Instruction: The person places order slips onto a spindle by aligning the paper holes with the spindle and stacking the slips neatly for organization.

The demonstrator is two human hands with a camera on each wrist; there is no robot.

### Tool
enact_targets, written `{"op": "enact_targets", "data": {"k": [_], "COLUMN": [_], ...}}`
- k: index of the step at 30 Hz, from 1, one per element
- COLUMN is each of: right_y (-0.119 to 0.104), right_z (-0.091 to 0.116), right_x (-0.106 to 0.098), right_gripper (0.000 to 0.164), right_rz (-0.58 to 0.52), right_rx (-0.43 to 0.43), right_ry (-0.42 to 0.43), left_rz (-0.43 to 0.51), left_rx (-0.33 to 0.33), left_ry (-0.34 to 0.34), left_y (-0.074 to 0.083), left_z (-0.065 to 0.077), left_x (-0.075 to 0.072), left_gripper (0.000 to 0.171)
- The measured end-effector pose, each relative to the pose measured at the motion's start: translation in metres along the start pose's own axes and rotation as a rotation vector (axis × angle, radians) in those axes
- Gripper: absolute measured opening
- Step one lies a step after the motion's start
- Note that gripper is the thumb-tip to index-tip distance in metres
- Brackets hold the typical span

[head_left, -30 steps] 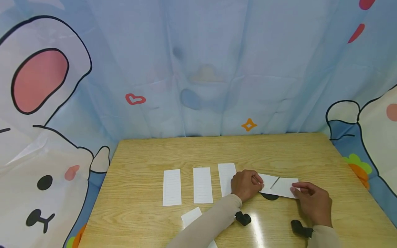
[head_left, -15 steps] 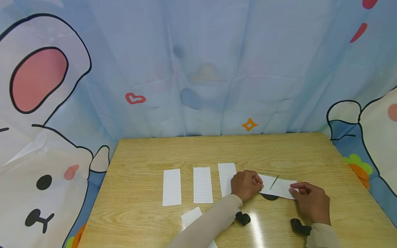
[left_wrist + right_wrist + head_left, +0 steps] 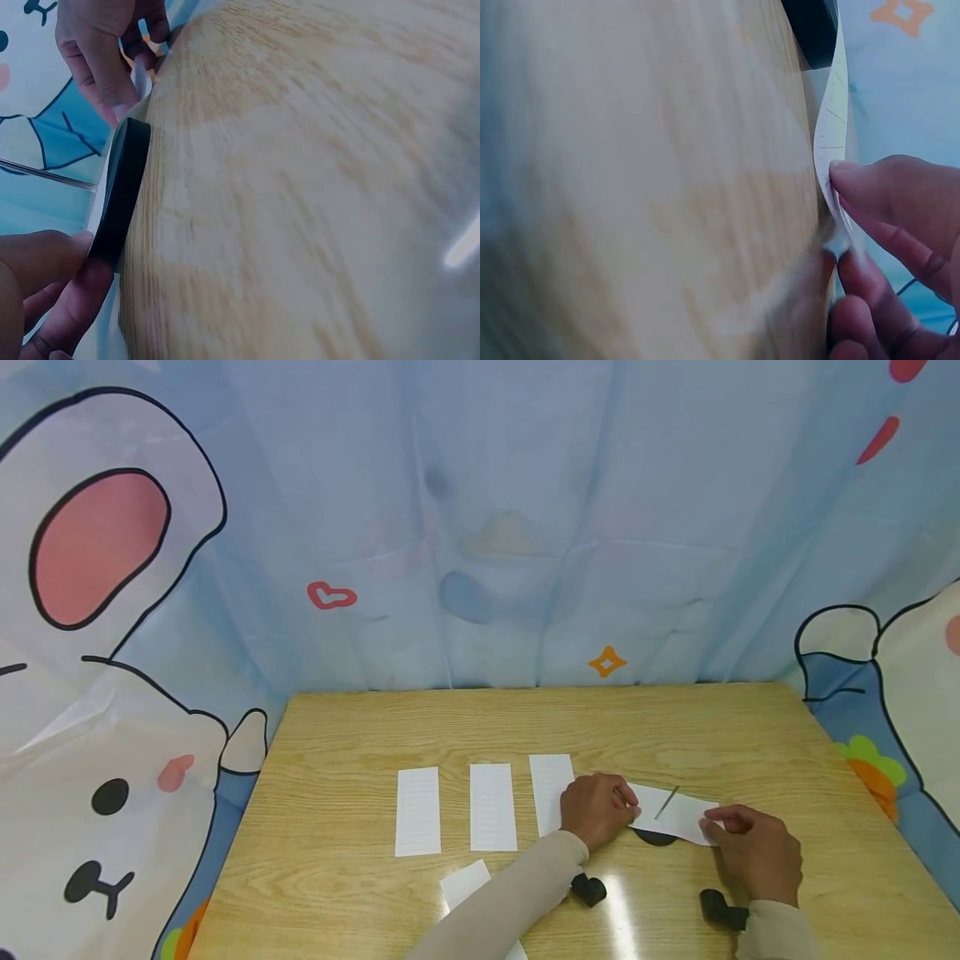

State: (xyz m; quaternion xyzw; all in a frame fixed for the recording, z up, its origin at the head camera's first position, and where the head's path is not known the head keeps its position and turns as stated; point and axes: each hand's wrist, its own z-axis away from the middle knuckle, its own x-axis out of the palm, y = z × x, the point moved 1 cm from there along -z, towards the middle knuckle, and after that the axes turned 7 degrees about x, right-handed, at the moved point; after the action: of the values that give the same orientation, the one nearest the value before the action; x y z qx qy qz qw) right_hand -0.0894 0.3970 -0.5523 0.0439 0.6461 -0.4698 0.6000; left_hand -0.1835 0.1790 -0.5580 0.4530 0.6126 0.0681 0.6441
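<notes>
In the head view a white paper slip (image 3: 684, 818) sits on a spike with a thin metal rod (image 3: 666, 802) and a round black base (image 3: 656, 837). The rod rises through the slip, seen also beside the black base (image 3: 129, 187) in the left wrist view. My left hand (image 3: 597, 810) pinches the slip's left end, with thumb and finger right at the base's edge. At the other end, my right hand (image 3: 759, 853) pinches the slip between thumb and fingers. The slip's underside (image 3: 831, 139) carries ruled lines and bends near my right fingertips.
Three lined white slips (image 3: 417, 814) lie in a row on the wooden table (image 3: 337, 893), left of my hands. Another slip (image 3: 465, 883) lies partly under my left sleeve (image 3: 510, 897). A blue cartoon curtain (image 3: 495, 635) hangs behind the table.
My right hand has come slightly inward and down, and the slip's right end has dipped a little with it. My left hand has stayed in place at the spike.
</notes>
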Motion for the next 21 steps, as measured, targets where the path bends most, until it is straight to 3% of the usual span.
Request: {"op": "enact_targets", "data": {"k": [7,11,21], "right_y": [0.004,0.007,0.01], "right_z": [-0.002,0.001,0.01], "right_x": [0.002,0.003,0.004], "right_gripper": [0.036,0.036,0.037], "right_rz": [-0.001,-0.007,-0.143], "right_rx": [0.021,-0.001,0.07], "right_ry": [0.007,0.02,0.075], "left_rz": [-0.037,-0.051,-0.006], "left_rx": [0.038,0.049,0.11], "left_ry": [0.022,-0.002,-0.021], "left_y": [0.0,-0.001,-0.002], "left_z": [0.004,0.005,0.012], "left_x": [-0.002,-0.001,-0.01], "left_gripper": [0.007,0.004,0.005]}}
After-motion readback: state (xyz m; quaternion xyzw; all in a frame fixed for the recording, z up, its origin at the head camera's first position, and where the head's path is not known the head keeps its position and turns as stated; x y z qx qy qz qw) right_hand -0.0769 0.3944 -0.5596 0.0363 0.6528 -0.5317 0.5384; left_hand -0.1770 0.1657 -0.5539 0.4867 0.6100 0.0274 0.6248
